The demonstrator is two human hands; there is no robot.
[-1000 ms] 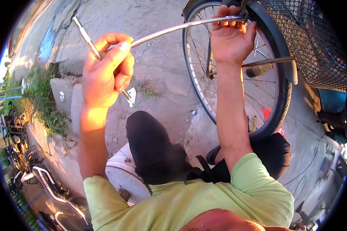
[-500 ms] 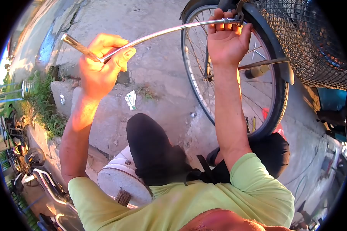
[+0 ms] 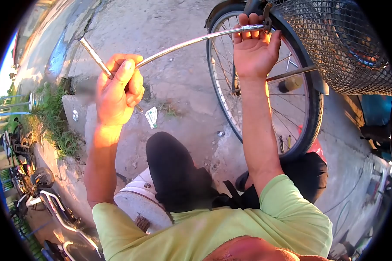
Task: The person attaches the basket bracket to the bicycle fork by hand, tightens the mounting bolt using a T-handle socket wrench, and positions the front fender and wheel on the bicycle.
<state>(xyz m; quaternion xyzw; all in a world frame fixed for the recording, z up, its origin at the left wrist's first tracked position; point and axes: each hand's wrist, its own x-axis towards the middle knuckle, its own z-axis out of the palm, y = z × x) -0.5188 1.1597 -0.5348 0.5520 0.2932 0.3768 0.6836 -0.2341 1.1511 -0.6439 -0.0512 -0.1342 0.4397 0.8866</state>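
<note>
A chrome T-handle socket wrench (image 3: 183, 44) stretches across the upper view, its shaft looking curved in the lens. My left hand (image 3: 120, 87) is closed round its crossbar, where shaft and bar meet; one bar end juts up-left and the other shows below my fingers. My right hand (image 3: 256, 52) is palm up, its bent fingers cradling the shaft's far end and the thumb apart. That end meets a dark metal bracket (image 3: 267, 19) above the bicycle wheel (image 3: 211, 65). Whether a socket sits on a nut there is too small to tell.
A wire-mesh basket (image 3: 326, 43) hangs at the upper right beside the mudguard. Near my left knee is a round white container (image 3: 139, 202). Grass (image 3: 59, 126) and parked bikes (image 3: 24, 169) lie to the left. A small white-green packet (image 3: 151, 117) rests on the concrete.
My left hand has shifted slightly right and down and turned, closing round the crossbar; the bar's lower end now shows. My right hand stays at the shaft's far end. The view has shifted slightly.
</note>
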